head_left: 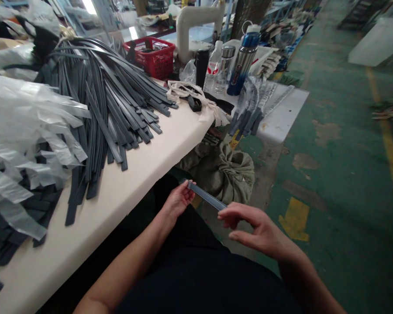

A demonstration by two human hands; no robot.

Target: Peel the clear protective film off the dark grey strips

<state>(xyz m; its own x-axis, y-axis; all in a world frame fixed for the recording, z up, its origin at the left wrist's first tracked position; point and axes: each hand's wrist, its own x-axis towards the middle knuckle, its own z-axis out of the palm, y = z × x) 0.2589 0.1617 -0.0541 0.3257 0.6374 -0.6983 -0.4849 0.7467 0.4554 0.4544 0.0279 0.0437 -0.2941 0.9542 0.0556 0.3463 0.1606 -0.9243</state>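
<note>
Hold the dark grey strip (208, 197) straight and untwisted in front of the lap, off the table (163, 148), stretched from left hand (180, 198) to right hand (253, 226). Note the left fingers and thumb pinching the far end, and the right thumb spread away from its fingers, with the strip meeting the index fingertip. Cannot tell whether the right fingers grip it or only steady it. To handle it well, draw lightly and evenly from both ends, and avoid creasing the middle. Mind the table's long edge, running just beside the left forearm, and the bundle of strips (108, 100) lying behind that edge. Watch also for the olive cloth sack (237, 174) beyond the strip. Favour the open room to the right, over the green floor (340, 183).
</note>
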